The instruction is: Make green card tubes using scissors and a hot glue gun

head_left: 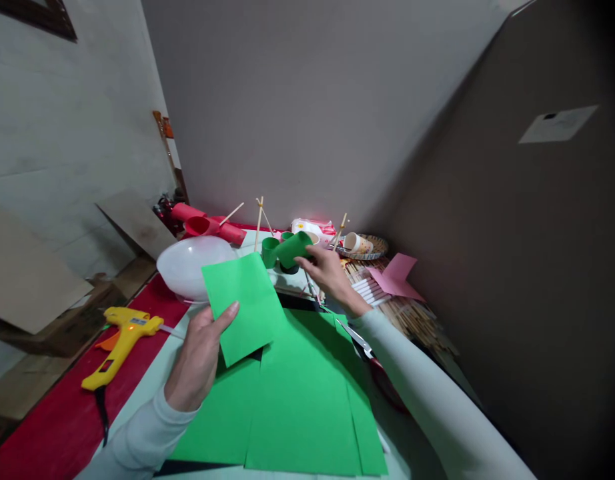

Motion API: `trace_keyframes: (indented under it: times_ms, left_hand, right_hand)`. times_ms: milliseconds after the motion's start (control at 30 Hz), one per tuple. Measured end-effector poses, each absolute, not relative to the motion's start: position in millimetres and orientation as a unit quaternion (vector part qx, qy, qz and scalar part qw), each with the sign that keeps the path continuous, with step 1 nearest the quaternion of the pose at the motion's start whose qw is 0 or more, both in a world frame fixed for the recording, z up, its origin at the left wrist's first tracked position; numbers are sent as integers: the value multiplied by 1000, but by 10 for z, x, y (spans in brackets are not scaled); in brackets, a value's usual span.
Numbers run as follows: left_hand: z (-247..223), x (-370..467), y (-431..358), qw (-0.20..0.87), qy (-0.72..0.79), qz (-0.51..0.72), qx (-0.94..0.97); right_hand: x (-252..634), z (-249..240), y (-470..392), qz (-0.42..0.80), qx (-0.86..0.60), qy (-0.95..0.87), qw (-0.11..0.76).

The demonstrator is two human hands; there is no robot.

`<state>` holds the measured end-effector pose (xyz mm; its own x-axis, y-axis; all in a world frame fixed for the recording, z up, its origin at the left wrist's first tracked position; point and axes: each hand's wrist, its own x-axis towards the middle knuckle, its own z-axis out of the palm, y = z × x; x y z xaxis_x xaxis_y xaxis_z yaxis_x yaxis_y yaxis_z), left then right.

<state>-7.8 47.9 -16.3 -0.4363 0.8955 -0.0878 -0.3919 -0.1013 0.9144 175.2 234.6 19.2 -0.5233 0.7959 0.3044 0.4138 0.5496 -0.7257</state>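
My left hand [200,357] grips a rectangle of green paper [247,300] by its lower left edge, thumb on top. Farther off, my right hand [330,270] pinches a dark green paper tube [294,249], held tilted. Beside that tube stands another green tube [269,253]. Larger green sheets [297,400] lie overlapping on the table below both hands. Scissors [356,339] with dark red handles lie under my right forearm, which partly covers them.
A yellow glue gun [122,343] with an orange light lies at left. Behind it sit a white balloon-like object [195,267] and red paper tubes [230,232]. At right are a cup [357,243] in a basket, folded pink paper [397,277], white sticks [370,291] and wooden sticks [412,320].
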Motion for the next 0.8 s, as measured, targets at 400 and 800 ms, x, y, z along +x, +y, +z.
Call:
trace_keyframes:
  times_ms: [400,800]
  left_hand:
    - [-207,219,389,544,439,650,298]
    - [-154,290,302,583,393,648,291]
  right_hand:
    - [2225,235,1075,626,-287,-578,438]
    - [2215,60,973,642,-266,-588,414]
